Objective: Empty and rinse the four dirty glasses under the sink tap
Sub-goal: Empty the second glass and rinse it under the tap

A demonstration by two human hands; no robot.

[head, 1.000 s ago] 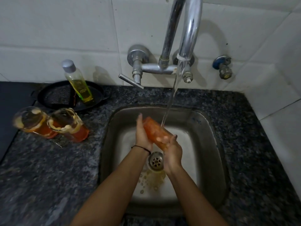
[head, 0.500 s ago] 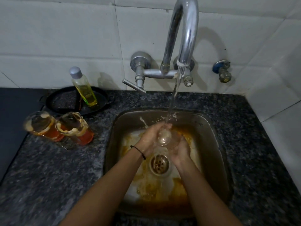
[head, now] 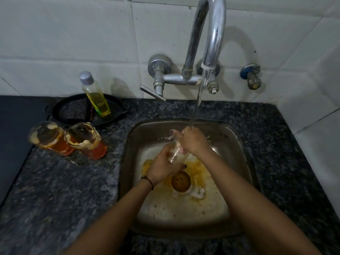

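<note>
Head view: the glass [head: 175,153], full of orange drink a second ago, is now clear and tilted over the sink [head: 239,144], at about 12 o'clock from the drain [head: 181,179]. The left hand [head: 161,166] wraps its base and the right hand [head: 193,142] closes round its top, under the tap [head: 211,43] stream. Emptied, then; rinsing looks under way. Two dirty glasses [head: 73,138] wait at 9 o'clock on the counter [head: 55,190].
</note>
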